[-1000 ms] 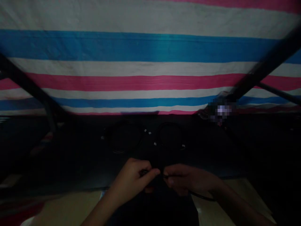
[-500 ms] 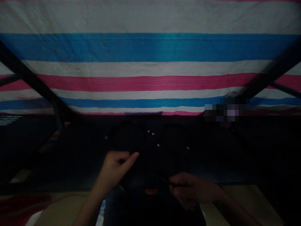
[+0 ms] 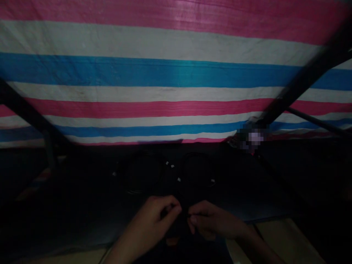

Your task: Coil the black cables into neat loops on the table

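Note:
Close together over the near side of the dark table, both my hands are pinched. My left hand (image 3: 162, 216) has thumb and forefinger closed; whatever is between them is lost in the dark. A hand's gap or less to its right, my right hand (image 3: 210, 218) pinches a thin dark cord (image 3: 189, 216), of which only a bit shows at the fingertips. Beyond the hands lie two loops of black cable: a larger coil (image 3: 137, 192) on the left and a smaller coil (image 3: 196, 154) on the right. Small white tags or ends (image 3: 169, 164) show beside them.
Behind the dark table (image 3: 90, 220) hangs a striped tarp (image 3: 165, 73). Slanting dark bars (image 3: 291, 88) stand at right and left. A blurred, pixelated object (image 3: 253, 137) sits at the back right. Pale floor (image 3: 286, 238) shows below the table's front edge.
My hands have come together; the left moved right and nearer to me. The thin dark cord sticking out from my right hand now shows far less. The view has shifted and tilted.

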The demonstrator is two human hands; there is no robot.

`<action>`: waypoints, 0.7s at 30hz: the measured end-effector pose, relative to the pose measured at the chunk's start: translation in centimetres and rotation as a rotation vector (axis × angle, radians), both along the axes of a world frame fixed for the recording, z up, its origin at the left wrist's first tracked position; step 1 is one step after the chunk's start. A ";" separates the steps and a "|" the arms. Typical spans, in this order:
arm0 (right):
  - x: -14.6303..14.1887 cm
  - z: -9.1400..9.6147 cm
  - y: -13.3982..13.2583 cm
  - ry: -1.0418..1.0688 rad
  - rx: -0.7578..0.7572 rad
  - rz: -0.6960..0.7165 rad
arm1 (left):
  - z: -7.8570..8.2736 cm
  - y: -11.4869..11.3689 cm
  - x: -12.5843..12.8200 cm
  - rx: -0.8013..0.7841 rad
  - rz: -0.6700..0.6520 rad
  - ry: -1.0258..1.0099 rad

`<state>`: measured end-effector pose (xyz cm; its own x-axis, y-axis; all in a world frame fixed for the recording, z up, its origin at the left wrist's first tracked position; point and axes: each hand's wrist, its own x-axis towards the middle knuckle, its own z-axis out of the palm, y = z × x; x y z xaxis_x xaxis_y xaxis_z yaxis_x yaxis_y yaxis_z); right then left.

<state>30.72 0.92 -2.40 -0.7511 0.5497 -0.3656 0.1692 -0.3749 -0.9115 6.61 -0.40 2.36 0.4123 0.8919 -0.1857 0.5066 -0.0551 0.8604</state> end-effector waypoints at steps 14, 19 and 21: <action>4.4 -0.8 0.6 -0.211 0.105 -0.023 | -1.3 1.2 -8.7 0.082 0.581 0.041; 3.6 -0.3 0.1 -0.340 0.226 0.096 | -3.5 0.2 -6.3 -0.022 0.257 0.085; 2.5 -0.2 0.0 -0.372 0.311 0.157 | -3.9 -0.6 -3.5 -0.043 0.176 0.085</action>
